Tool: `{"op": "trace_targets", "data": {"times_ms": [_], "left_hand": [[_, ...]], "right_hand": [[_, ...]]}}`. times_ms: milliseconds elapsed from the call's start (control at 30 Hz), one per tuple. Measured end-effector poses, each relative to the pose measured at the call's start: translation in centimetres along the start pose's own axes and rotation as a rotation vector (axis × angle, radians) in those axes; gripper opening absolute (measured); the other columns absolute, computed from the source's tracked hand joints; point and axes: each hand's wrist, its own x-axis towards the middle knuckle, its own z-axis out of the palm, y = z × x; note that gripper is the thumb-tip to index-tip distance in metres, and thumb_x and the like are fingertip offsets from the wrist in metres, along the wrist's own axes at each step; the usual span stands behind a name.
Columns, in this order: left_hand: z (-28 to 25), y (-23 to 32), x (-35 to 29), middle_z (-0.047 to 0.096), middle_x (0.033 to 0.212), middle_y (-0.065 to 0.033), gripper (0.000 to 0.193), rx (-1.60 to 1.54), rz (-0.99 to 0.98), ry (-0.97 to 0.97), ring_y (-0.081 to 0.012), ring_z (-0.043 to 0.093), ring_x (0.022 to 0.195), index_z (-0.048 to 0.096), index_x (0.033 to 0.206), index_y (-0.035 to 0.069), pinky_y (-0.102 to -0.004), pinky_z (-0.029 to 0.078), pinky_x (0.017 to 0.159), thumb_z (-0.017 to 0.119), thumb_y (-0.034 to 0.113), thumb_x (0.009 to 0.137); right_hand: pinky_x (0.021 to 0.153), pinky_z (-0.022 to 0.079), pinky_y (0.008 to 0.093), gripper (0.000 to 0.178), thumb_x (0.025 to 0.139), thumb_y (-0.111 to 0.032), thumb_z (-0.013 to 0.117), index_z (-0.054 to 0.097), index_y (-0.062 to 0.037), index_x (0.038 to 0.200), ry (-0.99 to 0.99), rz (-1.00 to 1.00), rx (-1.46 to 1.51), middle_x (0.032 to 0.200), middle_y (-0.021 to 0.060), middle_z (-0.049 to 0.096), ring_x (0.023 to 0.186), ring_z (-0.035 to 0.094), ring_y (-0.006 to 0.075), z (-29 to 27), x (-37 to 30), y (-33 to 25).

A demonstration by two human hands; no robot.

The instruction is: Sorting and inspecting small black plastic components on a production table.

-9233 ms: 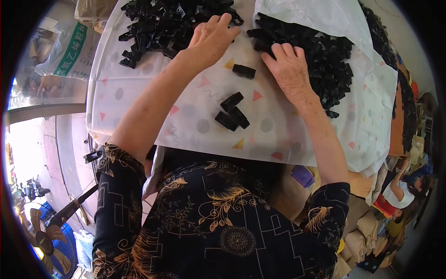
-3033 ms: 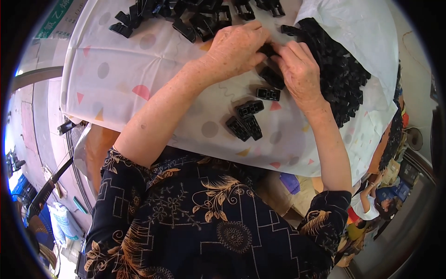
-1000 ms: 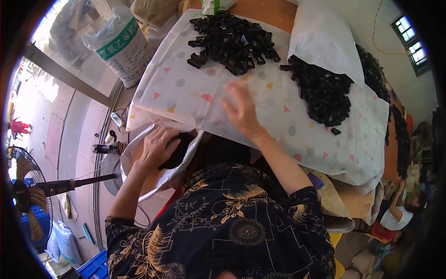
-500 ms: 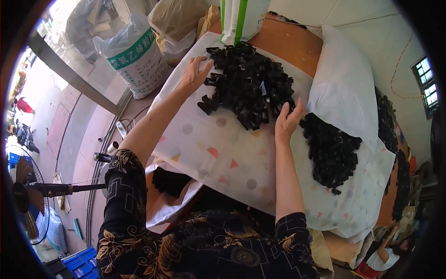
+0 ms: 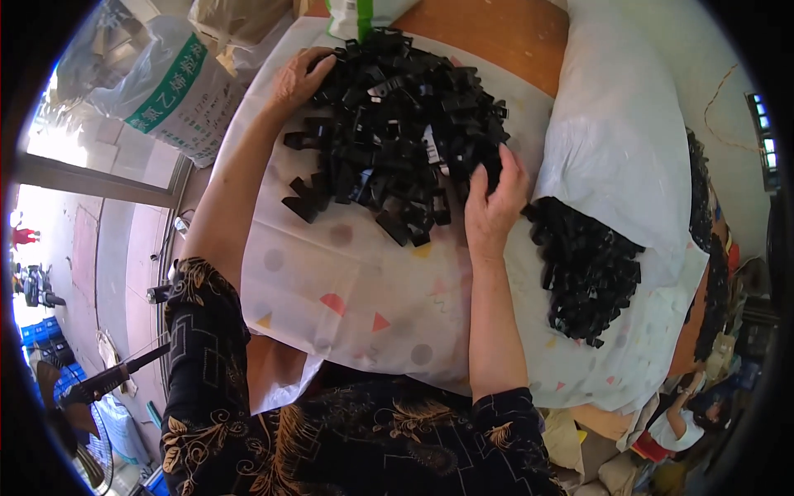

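A heap of small black plastic clip-like pieces (image 5: pixel 389 124) lies on a white cloth (image 5: pixel 364 289) printed with dots and triangles. My left hand (image 5: pixel 299 78) rests against the heap's far left edge, thumb and fingers apart, its fingertips partly hidden by the pieces. On the heap's right side my right hand (image 5: pixel 499 202) is cupped, with the thumb spread from the fingers and the fingertips touching black pieces. A few pieces show pale or silvery surfaces. To the right of my right hand a second, smaller pile of black pieces (image 5: pixel 587 273) spills from the mouth of a white sack (image 5: pixel 616 140).
A green and white bag (image 5: pixel 351 18) stands at the far edge on the brown tabletop (image 5: pixel 496 37). At left are a large printed plastic sack (image 5: pixel 186 99), a door frame (image 5: pixel 99 182) and a fan (image 5: pixel 74 413). Another person (image 5: pixel 678 426) sits at the lower right.
Both hands have closed in on the heap; my left fingers now meet its far left edge and my right fingers its right side. The view has shifted, and the heap appears larger.
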Motion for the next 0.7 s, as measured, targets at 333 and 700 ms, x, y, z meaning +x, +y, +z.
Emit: {"op": "trace_targets", "data": {"times_ms": [333, 700], "left_hand": [[0.7, 5.2, -5.7, 0.064, 0.117, -0.0159, 0.039, 0.125, -0.278, 0.158, -0.0334, 0.057, 0.114, 0.067, 0.117, 0.01, -0.0413, 0.041, 0.1, 0.06, 0.04, 0.092], [0.3, 8.4, -11.3, 0.064, 0.116, -0.0156, 0.038, 0.173, -0.291, 0.179, -0.0334, 0.057, 0.114, 0.067, 0.116, 0.01, -0.0407, 0.041, 0.101, 0.058, 0.039, 0.092]], "right_hand": [[0.096, 0.043, 0.0424, 0.04, 0.091, -0.018, 0.064, 0.057, -0.0028, 0.127, -0.123, -0.029, 0.201, 0.123, 0.0199, 0.056, 0.11, 0.054, 0.0376, 0.7, -0.1, -1.2], [0.091, 0.045, 0.0418, 0.037, 0.084, -0.013, 0.07, 0.06, -0.0014, 0.118, -0.197, -0.08, 0.275, 0.117, 0.0156, 0.057, 0.109, 0.054, 0.0342, -3.4, -2.2, -2.0]]}}
